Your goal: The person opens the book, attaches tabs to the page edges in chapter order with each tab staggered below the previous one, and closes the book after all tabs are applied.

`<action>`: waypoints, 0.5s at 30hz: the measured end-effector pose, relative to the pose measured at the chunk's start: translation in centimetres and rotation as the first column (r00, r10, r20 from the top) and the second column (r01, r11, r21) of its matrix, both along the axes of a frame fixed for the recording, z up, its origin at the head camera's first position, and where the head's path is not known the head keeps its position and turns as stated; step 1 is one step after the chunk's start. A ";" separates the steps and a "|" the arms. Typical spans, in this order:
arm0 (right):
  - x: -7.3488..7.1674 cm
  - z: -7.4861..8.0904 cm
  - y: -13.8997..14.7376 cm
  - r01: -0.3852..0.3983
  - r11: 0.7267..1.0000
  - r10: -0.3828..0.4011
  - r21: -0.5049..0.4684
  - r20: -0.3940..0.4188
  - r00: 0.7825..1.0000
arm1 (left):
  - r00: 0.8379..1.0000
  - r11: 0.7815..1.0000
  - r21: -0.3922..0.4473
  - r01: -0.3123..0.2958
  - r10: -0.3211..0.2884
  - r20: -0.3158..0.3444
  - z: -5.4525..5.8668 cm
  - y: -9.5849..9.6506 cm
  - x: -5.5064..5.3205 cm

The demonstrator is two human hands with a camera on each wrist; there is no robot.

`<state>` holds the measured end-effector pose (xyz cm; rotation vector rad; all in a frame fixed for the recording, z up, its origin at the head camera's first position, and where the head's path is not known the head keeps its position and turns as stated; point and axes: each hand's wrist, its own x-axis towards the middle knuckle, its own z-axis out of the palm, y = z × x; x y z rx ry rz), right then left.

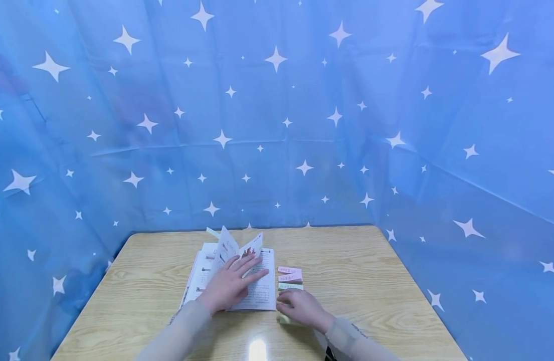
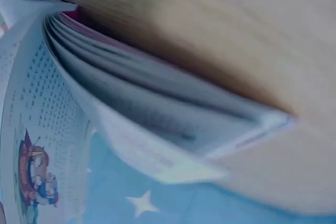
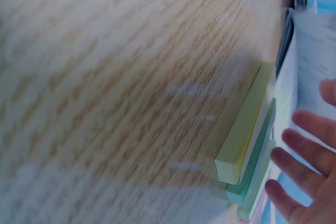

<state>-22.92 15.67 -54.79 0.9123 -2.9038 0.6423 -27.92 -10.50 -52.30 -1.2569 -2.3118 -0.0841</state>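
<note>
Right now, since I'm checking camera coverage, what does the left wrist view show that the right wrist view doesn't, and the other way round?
Only the left wrist view shows the coloured drawing on a page. Only the right wrist view shows the right hand and the row of paper pads. Both show parts of the book, wooden table and blue curtain.

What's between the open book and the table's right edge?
Head view: sticky-note pads, partly covered by the right hand; then bare tabletop, with the right sleeve crossing nearer the camera.
</note>
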 end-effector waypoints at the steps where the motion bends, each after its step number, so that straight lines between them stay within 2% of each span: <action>1: 0.0 0.0 0.0 0.000 1.000 0.000 0.000 0.000 1.000 | 0.999 0.999 -0.042 0.001 -0.002 -0.039 0.1 0.0 0.2; 4: -0.1 -0.2 0.0 -0.003 1.000 0.003 -0.001 -0.003 1.000 | 0.993 0.992 -0.123 -0.036 0.022 -0.115 0.2 0.1 0.6; 8: -0.1 -0.3 0.0 -0.004 1.000 0.004 -0.005 0.001 1.000 | 0.974 0.972 -0.176 -0.158 0.124 -0.191 0.2 0.0 1.1; 11: -0.1 -0.4 0.0 -0.001 1.000 0.001 -0.005 0.011 1.000 | 0.956 0.949 -0.203 -0.240 0.195 -0.221 0.2 -0.3 1.4; 15: -0.1 -0.4 0.0 0.006 1.000 -0.006 -0.004 0.029 1.000 | 0.943 0.933 -0.206 -0.296 0.251 -0.216 0.1 -0.6 1.9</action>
